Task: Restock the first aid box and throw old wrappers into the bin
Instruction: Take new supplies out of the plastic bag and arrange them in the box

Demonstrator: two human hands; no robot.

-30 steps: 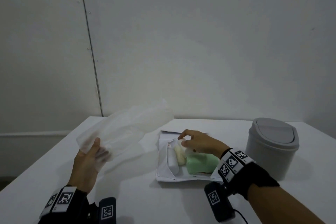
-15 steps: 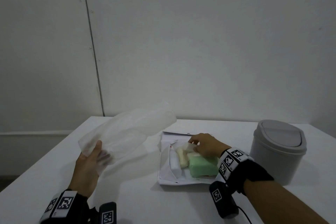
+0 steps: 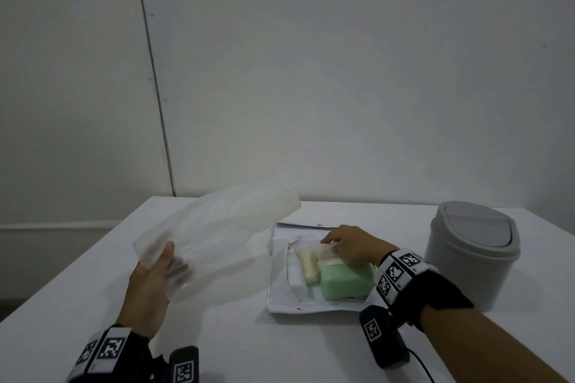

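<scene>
My left hand (image 3: 152, 283) holds a translucent plastic lid (image 3: 224, 224) up above the table, tilted up and to the right. The open white first aid box (image 3: 281, 298) lies on the table at centre. Inside it lie a white tube (image 3: 294, 272), a cream gauze roll (image 3: 308, 266) and a pale green pack (image 3: 345, 281). My right hand (image 3: 351, 244) reaches into the box's far side, fingers closed on a small white roll (image 3: 325, 250) pressed down beside the green pack.
A grey bin (image 3: 469, 255) with a swing lid stands at the right of the box, close to my right forearm. The white table (image 3: 236, 339) meets a plain wall at the back. Its left edge runs diagonally at the left.
My right hand has gone lower into the box's far side with the small white roll. The lid in my left hand has barely moved.
</scene>
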